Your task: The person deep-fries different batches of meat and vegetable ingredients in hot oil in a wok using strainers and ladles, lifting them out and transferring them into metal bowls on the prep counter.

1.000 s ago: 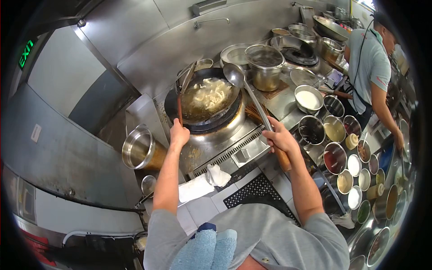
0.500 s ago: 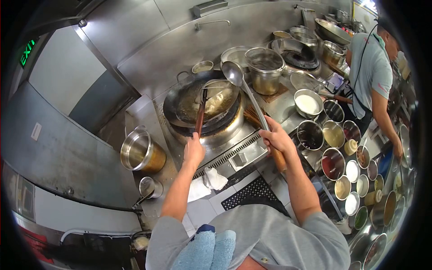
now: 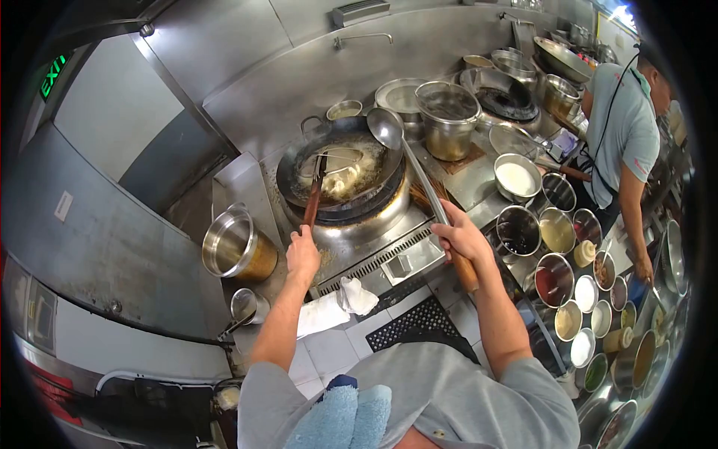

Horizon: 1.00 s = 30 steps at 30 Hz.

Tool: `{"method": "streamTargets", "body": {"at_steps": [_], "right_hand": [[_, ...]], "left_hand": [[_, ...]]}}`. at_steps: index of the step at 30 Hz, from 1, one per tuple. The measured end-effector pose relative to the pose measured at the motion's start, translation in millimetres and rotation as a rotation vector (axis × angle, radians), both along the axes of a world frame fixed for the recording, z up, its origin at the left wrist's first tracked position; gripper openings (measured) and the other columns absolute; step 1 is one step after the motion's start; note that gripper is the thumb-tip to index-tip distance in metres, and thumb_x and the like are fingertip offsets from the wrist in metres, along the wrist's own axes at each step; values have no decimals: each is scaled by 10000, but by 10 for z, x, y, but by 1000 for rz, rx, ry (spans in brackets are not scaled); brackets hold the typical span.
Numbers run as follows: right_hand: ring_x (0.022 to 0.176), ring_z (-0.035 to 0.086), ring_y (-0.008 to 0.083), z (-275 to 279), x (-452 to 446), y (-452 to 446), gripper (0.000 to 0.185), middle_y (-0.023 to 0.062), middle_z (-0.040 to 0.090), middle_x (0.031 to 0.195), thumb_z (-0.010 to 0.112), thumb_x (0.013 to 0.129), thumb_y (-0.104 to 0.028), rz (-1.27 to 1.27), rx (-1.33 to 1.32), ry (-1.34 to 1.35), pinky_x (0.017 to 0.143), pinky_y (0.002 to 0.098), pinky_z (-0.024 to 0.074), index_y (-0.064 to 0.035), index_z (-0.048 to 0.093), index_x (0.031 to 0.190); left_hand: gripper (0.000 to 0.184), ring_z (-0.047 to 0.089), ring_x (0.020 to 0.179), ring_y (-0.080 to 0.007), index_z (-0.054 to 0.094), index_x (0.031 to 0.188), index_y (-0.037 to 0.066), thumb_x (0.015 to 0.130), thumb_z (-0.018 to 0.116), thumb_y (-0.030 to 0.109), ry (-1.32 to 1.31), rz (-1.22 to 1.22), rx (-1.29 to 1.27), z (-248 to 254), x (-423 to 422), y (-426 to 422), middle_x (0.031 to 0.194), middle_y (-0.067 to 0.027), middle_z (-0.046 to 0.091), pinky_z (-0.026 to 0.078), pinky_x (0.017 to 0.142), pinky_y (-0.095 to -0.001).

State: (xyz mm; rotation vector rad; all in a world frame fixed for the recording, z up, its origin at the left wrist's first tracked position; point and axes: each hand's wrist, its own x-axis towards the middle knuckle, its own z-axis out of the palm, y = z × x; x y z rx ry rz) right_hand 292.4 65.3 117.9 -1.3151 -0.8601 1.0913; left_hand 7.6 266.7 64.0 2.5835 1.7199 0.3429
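Note:
My left hand (image 3: 303, 257) is closed around the wooden handle of a strainer (image 3: 315, 193). Its wire head reaches into the wok (image 3: 287, 166), in bubbling liquid beside pale pieces of food (image 3: 345, 182). The strainer's mesh is hard to make out. In my right hand (image 3: 462, 236) is a long metal ladle (image 3: 419, 169), gripped where the shaft meets its wooden handle. The ladle's bowl is raised over the right rim of the wok, clear of the liquid.
A steel pot (image 3: 230, 243) stands left of the stove, a lidded-looking pot (image 3: 449, 135) behind right. Bowls of sauces and seasonings (image 3: 554, 280) crowd the right side. A co-worker (image 3: 621, 127) stands there. A white cloth (image 3: 323, 314) lies at the front edge.
My left hand has moved left and slightly down, swinging the strainer's handle leftward. The wire head has shifted within the wok. My right hand and the ladle have barely moved.

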Motion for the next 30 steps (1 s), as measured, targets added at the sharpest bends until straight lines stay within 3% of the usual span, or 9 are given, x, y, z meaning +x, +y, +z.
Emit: {"method": "streamTargets", "body": {"at_steps": [3, 9, 13, 20, 23, 24, 27, 29, 30], "right_hand": [[427, 416, 76, 35, -35, -25, 632, -15, 418, 576, 549, 801, -37, -1, 10, 20, 359, 240, 392, -2, 276, 1369], [433, 425, 77, -65, -37, -64, 634, -13, 429, 587, 559, 794, -19, -29, -6, -3, 360, 236, 392, -4, 287, 1366], [472, 462, 85, -105, -60, -76, 676, 4, 481, 652, 596, 776, -59, -13, -13, -2, 376, 241, 408, -2, 284, 1372], [477, 437, 91, -56, -226, -77, 670, 20, 484, 674, 645, 778, -181, -44, -175, -123, 393, 263, 409, -122, 336, 1369], [1088, 523, 296, -925, -97, 297, 684, 191, 503, 1238, 622, 757, -223, -198, 180, -928, 928, 377, 430, -45, 346, 1357], [1293, 324, 327, -491, -199, 157, 696, 211, 342, 1389, 620, 735, -219, -44, -60, -611, 1073, 365, 268, -21, 352, 1345], [1078, 529, 376, -713, -324, 221, 707, 243, 534, 1174, 626, 729, -190, -84, -166, -504, 905, 414, 428, -28, 320, 1346], [1001, 559, 398, -654, -485, 53, 688, 269, 568, 1076, 600, 742, -147, -107, -159, -540, 840, 436, 443, -43, 302, 1353], [980, 564, 402, -828, -533, 109, 690, 273, 573, 1049, 591, 743, -133, -143, -134, -546, 825, 442, 442, -52, 291, 1360]], "left_hand": [[348, 590, 854, -440, 405, 1006, 29, 711, 569, -57, -43, -5, -36, 9, 75, -46, 998, -290, 511, 496, 736, -492], [389, 618, 818, -378, 406, 1213, 25, 831, 476, 25, 137, -49, 131, 30, -100, -16, 1018, -257, 524, 522, 676, -427], [370, 616, 846, -344, 434, 1209, 35, 841, 468, 34, 186, -48, 242, 65, -261, 79, 1026, -236, 533, 528, 674, -398], [271, 573, 957, -391, 478, 1131, 66, 866, 467, 120, 7, -30, 41, -24, -251, -176, 1064, -214, 566, 481, 797, -474], [410, 544, 1027, -390, 487, 1200, 30, 827, 569, 179, -41, -140, 57, 67, -229, -334, 1143, -219, 553, 445, 878, -456], [396, 537, 1029, -399, 484, 1193, 24, 820, 553, 138, -72, -99, 39, -2, -259, -283, 1142, -226, 550, 436, 882, -454], [406, 539, 987, -410, 484, 1153, -23, 752, 535, 22, -21, -58, 37, -79, -222, -247, 1046, -236, 562, 429, 858, -442], [445, 548, 962, -440, 533, 1102, -21, 773, 592, 274, -40, -211, 50, 113, -318, -403, 1023, -296, 574, 422, 864, -483], [434, 545, 953, -440, 531, 1100, -22, 773, 590, 258, -6, -253, 119, 132, -326, -431, 1023, -291, 570, 423, 857, -486]]}}
